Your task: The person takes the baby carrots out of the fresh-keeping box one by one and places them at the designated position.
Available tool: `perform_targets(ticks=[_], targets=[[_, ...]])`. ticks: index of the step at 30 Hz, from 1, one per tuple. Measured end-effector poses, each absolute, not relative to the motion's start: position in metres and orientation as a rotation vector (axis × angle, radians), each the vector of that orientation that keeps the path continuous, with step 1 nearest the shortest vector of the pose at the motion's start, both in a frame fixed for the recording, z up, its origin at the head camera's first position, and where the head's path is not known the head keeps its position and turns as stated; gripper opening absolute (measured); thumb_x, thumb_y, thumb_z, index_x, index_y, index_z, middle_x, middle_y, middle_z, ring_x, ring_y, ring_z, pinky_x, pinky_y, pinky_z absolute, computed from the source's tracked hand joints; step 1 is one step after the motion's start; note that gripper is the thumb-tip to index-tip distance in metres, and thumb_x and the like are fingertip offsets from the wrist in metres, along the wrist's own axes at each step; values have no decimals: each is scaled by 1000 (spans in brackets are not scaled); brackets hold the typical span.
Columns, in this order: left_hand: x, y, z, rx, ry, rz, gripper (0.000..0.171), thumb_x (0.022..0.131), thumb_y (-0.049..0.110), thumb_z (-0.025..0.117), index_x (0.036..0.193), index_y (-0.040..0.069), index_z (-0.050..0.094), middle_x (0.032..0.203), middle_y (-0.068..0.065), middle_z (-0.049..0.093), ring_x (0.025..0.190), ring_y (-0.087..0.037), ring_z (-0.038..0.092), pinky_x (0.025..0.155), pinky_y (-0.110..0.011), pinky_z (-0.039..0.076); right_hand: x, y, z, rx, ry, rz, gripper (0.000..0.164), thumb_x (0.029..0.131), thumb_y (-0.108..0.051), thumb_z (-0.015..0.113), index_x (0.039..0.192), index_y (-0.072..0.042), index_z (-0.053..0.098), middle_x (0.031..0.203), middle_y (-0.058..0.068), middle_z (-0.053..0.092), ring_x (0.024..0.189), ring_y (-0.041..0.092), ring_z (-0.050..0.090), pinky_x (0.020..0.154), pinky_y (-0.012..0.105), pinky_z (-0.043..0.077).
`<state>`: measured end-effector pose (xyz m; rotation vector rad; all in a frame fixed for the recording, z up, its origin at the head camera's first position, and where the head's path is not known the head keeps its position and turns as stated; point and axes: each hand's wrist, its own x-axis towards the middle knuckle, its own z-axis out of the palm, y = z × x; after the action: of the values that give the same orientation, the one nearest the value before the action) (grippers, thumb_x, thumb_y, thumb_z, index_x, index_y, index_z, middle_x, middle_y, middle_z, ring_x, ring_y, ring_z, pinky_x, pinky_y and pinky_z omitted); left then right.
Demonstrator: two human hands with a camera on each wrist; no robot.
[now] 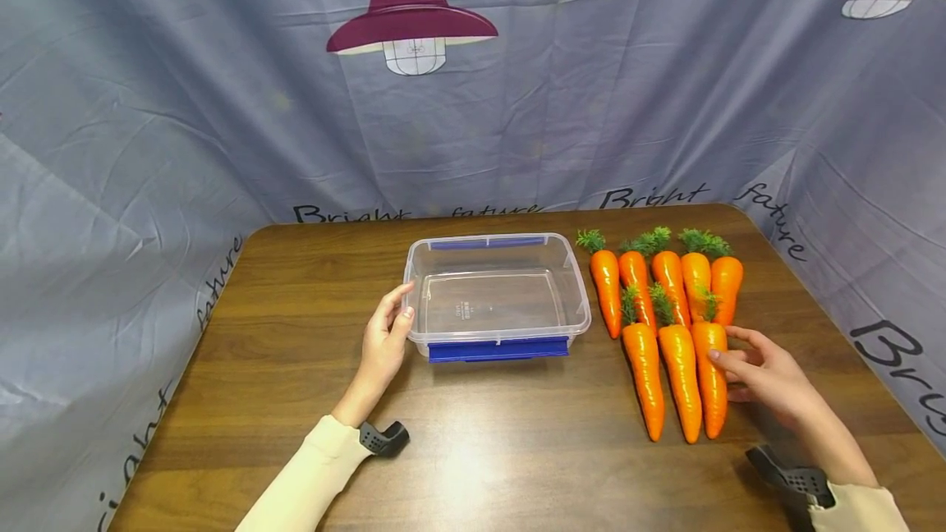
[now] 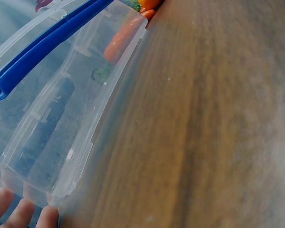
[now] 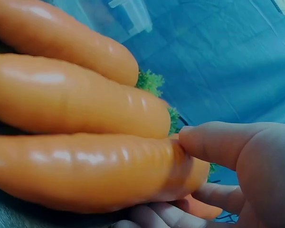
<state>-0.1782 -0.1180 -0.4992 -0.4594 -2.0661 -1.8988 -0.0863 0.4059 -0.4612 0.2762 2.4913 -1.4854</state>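
Observation:
A clear plastic container (image 1: 491,302) with blue clips stands on the table, its inside bare. My left hand (image 1: 386,331) rests against the container's left side, fingertips at the rim and wall; in the left wrist view the fingers (image 2: 23,213) touch its end wall. To the right, several orange carrots with green tops lie in two rows. My right hand (image 1: 764,369) pinches the rightmost carrot of the front row (image 1: 712,384), thumb on top and fingers along its right side and under it. Two other front-row carrots, the middle one (image 1: 680,380) and the left one (image 1: 645,380), lie beside it.
The back row of carrots (image 1: 668,286) lies right of the container, its tips close to the front row's green tops. Brown wooden table (image 1: 296,368) extends left and in front. A grey-blue curtain (image 1: 517,138) with printed lamps and lettering hangs behind and at both sides.

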Motion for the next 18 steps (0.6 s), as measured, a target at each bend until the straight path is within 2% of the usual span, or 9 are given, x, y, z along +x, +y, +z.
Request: perform_targets(ticks=[4, 6, 8, 11, 13, 15, 18], targets=[[-178, -118, -499, -463, -2064, -1903, 40, 99, 1, 49, 137, -9, 53, 132, 20, 58, 102, -6, 65, 80, -16, 52, -86, 408, -462, 273, 2507, -1486, 72, 104, -22, 57, 150, 14, 16, 90, -17, 66, 78, 4, 68, 66, 34, 61], [-178, -118, -498, -464, -2068, -1901, 40, 99, 1, 49, 137, -9, 53, 129, 20, 59, 99, -7, 64, 77, -16, 51, -87, 409, -462, 276, 2520, -1476, 70, 104, -22, 57, 149, 14, 18, 90, -17, 64, 78, 3, 67, 66, 34, 61], [-179, -117, -498, -464, -2070, -1898, 40, 99, 1, 49, 137, -9, 53, 127, 11, 62, 98, -6, 64, 76, -16, 51, -88, 410, -460, 286, 2533, -1464, 69, 104, -23, 57, 148, 14, 19, 90, -16, 64, 78, 3, 67, 66, 34, 61], [-179, -117, -498, -471, -2076, -1896, 40, 99, 0, 49, 138, -9, 53, 131, -15, 63, 99, -6, 65, 77, -16, 52, -89, 412, -457, 300, 2547, -1435, 69, 104, -25, 56, 149, 14, 20, 92, -14, 64, 77, 2, 67, 67, 33, 62], [-180, -118, -498, -474, -2078, -1895, 40, 99, 0, 49, 138, -9, 52, 136, -30, 58, 104, -5, 66, 81, -16, 53, -91, 413, -455, 307, 2545, -1425, 70, 104, -25, 56, 149, 14, 19, 92, -13, 65, 77, 2, 68, 67, 33, 62], [-179, -119, -498, -474, -2087, -1893, 40, 99, -1, 49, 138, -9, 52, 141, -35, 53, 108, -5, 66, 84, -15, 53, -92, 413, -453, 312, 2546, -1415, 70, 105, -25, 55, 150, 15, 19, 93, -13, 66, 77, 2, 67, 68, 33, 62], [-178, -120, -497, -461, -2114, -1879, 41, 98, 0, 50, 138, -8, 53, 143, -33, 53, 110, -6, 66, 86, -13, 51, -94, 414, -451, 322, 2563, -1390, 70, 105, -26, 55, 150, 15, 20, 94, -12, 67, 77, 1, 66, 68, 32, 62]])
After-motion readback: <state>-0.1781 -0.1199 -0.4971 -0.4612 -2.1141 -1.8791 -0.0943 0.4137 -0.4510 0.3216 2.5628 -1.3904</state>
